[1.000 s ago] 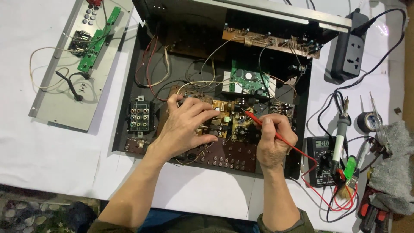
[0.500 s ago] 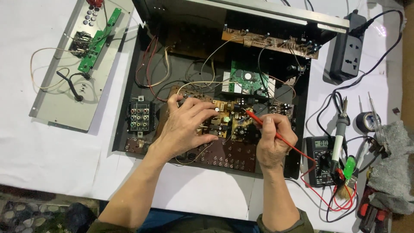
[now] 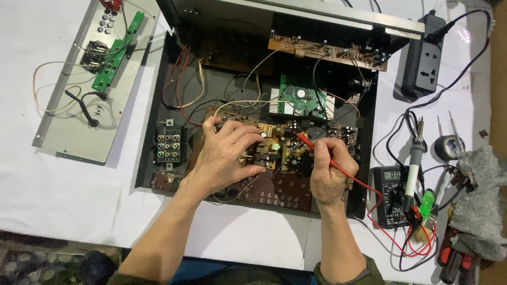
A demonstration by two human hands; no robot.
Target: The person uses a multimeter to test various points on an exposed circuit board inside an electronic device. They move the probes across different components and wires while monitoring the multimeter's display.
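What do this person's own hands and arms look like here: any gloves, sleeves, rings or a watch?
Both hands are bare: the left hand and right hand wear no gloves, and no rings or watch show. The forearms are uncovered, with olive-green sleeves pushed up near the elbows at the bottom edge of the view.

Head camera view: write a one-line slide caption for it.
Right hand holds a red probe to the circuit board in an opened case; left hand rests beside it, meter nearby.

Both bare forearms rise from the bottom edge to mid-frame, the left hand [image 3: 224,155] palm down with fingers [image 3: 248,138] spread and curled, the right hand [image 3: 330,169] closed in a pen-like pinch.
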